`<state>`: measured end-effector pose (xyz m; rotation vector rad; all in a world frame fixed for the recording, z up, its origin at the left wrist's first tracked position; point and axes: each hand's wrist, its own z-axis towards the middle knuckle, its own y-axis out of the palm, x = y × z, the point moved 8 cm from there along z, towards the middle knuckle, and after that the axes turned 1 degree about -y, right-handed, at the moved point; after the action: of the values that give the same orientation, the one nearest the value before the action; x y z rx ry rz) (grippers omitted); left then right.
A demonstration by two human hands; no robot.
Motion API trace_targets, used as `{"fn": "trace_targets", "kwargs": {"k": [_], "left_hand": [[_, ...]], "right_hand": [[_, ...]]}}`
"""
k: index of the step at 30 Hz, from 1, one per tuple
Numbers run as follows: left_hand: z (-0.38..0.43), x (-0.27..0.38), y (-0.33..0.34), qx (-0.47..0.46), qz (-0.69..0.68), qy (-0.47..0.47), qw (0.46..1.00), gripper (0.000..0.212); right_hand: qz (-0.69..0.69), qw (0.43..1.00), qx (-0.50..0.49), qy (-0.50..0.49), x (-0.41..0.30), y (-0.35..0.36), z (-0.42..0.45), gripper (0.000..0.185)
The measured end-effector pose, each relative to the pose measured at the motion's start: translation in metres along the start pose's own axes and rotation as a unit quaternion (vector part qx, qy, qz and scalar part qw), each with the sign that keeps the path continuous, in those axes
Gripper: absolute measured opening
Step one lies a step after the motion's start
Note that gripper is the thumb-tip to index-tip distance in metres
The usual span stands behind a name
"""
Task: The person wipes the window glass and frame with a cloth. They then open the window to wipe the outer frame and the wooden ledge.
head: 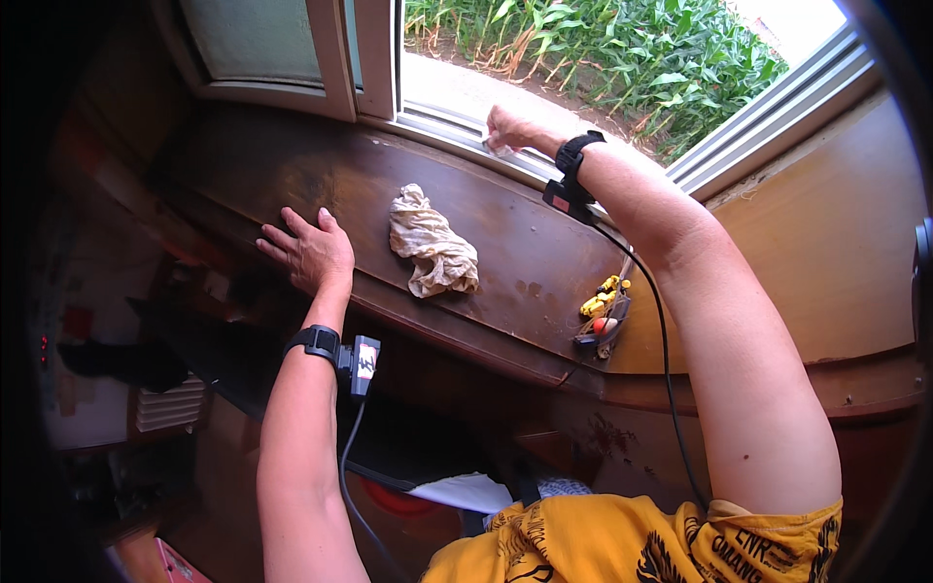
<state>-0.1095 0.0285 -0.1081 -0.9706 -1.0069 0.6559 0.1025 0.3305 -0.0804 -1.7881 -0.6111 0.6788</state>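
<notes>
My left hand rests with fingers spread on the dark brown wooden sill board, near its front edge. It holds nothing. To its right lies a crumpled, stained beige cloth. My right hand is closed around a small whitish piece, perhaps cloth or paper, at the lower track of the sliding window frame. Most of that piece is hidden by the fingers. Both wrists wear black straps with small cabled devices.
Several small yellow items and an orange-red ball sit at the board's right end, against a wooden side panel. A frosted pane stands at the upper left. Green plants grow outside the open window.
</notes>
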Motion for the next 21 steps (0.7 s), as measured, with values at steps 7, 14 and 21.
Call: {"fn": "trace_targets", "kwargs": {"k": [7, 14, 21], "left_hand": [[-0.002, 0.0, 0.002, -0.008, -0.008, -0.01, 1.0, 0.062], [-0.007, 0.009, -0.003, -0.024, 0.005, -0.005, 1.0, 0.062], [0.001, -0.007, -0.003, -0.009, 0.009, -0.014, 1.0, 0.063]], "right_hand": [[0.022, 0.97, -0.111, 0.216, 0.124, 0.032, -0.102, 0.017], [-0.102, 0.935, -0.19, 0.283, 0.184, 0.055, -0.151, 0.013], [0.123, 0.991, -0.03, 0.034, 0.047, -0.002, -0.057, 0.011]]}}
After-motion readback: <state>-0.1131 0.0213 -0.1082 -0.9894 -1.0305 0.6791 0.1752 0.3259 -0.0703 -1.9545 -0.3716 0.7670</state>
